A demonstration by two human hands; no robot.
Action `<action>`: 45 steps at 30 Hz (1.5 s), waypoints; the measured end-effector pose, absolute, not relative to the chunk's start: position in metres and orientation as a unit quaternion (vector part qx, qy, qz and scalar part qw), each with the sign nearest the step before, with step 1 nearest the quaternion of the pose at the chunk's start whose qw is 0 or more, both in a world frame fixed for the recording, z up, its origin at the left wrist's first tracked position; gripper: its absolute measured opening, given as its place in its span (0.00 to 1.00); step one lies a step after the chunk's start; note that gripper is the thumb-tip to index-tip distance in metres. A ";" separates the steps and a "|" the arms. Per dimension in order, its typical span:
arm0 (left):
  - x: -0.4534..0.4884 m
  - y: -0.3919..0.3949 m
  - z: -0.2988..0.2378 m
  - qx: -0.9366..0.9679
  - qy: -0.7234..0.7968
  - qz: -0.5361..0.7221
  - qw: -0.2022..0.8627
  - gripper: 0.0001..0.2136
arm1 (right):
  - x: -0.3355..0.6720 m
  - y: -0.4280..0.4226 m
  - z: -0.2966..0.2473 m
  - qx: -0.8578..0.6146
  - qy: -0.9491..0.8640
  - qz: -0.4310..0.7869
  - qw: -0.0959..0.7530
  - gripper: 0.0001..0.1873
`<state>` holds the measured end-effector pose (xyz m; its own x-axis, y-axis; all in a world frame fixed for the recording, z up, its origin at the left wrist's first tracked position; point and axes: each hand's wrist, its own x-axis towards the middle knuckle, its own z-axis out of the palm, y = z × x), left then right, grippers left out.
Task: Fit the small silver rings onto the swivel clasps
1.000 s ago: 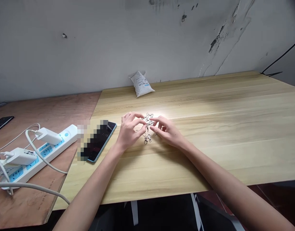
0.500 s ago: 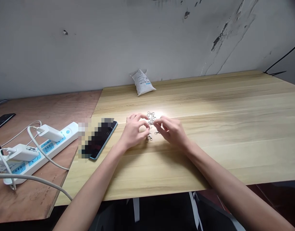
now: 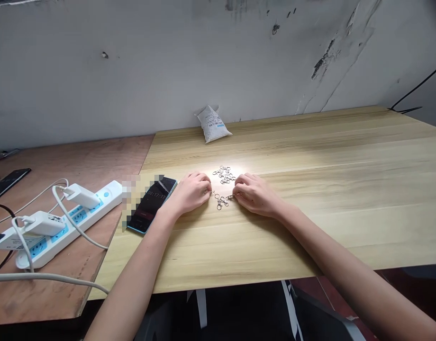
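A small heap of silver metal clasps and rings (image 3: 224, 174) lies on the pale wooden table (image 3: 310, 189). A few more clasps (image 3: 221, 201) lie just in front of it, between my hands. My left hand (image 3: 191, 192) rests on the table left of them, fingers curled and pinched at the tips on something small. My right hand (image 3: 255, 193) rests to their right, fingers curled, its fingertips on a small clasp.
A phone (image 3: 152, 203) lies face up left of my left hand. A white power strip (image 3: 61, 222) with chargers and cables sits on the brown table at the left. A small white bag (image 3: 213, 124) leans against the wall. Another phone (image 3: 8, 179) lies far left.
Both hands have come down from above the heap and moved toward me. They now rest on the table beside the few loose clasps, fingers more curled.
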<state>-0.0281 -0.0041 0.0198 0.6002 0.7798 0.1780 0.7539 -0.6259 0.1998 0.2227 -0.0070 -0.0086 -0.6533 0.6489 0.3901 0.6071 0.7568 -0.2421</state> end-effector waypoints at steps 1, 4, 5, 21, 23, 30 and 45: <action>-0.028 -0.005 0.021 0.891 0.432 0.125 0.064 0.06 | 0.224 -0.010 -0.008 -0.344 -0.910 0.053 0.223 0.06; -0.025 -0.007 0.021 0.875 0.450 0.145 0.102 0.06 | 0.221 -0.021 -0.009 -0.357 -0.907 0.061 0.216 0.09; -0.024 -0.008 0.020 0.872 0.451 0.152 0.113 0.07 | 0.218 -0.025 -0.011 -0.365 -0.904 0.056 0.217 0.11; -0.037 -0.007 0.018 0.860 0.434 0.151 0.223 0.06 | 0.218 -0.075 -0.011 -0.306 -0.935 0.058 0.172 0.25; -0.038 -0.007 0.019 0.859 0.434 0.150 0.226 0.06 | 0.223 -0.069 -0.009 -0.315 -0.931 0.060 0.173 0.23; -0.036 -0.005 0.019 0.864 0.443 0.165 0.175 0.07 | 0.200 0.006 -0.012 -0.403 -0.885 -0.056 0.226 0.15; -0.024 -0.009 0.017 0.848 0.458 0.234 0.127 0.08 | 0.185 0.016 -0.006 -0.377 -0.830 0.147 0.384 0.09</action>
